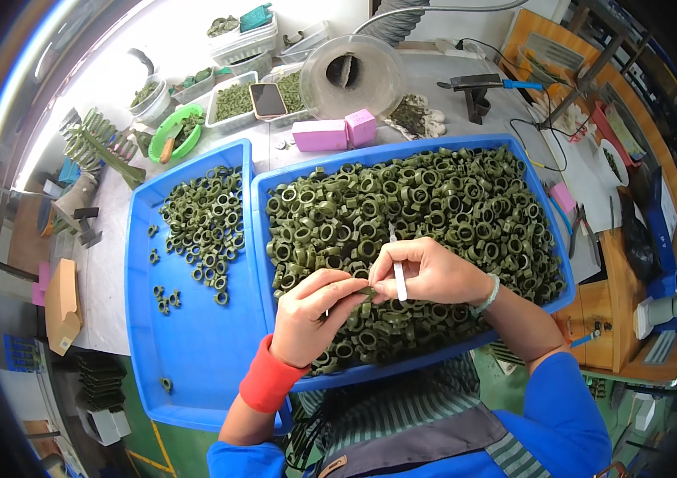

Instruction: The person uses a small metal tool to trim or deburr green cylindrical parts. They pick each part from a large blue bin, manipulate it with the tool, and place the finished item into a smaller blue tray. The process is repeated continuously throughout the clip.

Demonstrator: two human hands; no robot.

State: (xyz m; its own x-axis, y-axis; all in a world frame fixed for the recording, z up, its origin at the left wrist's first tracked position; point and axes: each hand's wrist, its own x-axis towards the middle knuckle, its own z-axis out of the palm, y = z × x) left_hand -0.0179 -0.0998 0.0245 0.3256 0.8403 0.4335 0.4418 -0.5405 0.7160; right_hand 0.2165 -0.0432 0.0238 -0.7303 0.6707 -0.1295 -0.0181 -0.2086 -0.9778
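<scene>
Both my hands meet over the blue tray (552,307) heaped with dark green plastic rings (402,187). In my right hand (426,272) is a slim white-handled craft knife (401,285), its thin tip pointing away from me. The fingers of my left hand (315,307) are pinched on a small green ring (367,292), mostly hidden by the fingertips. The two hands' fingertips touch or nearly touch there. To the left, a second blue tray (187,342) holds a looser group of green rings (207,211), with a few lying apart and a single one near its front.
Behind the trays are pink blocks (318,135), a phone (268,100) on clear tubs of green parts, a green bowl (187,143) and a round clear hood (354,80). At the right lie pliers (585,223), a cable and a white bowl (611,163). A cardboard box (64,307) sits far left.
</scene>
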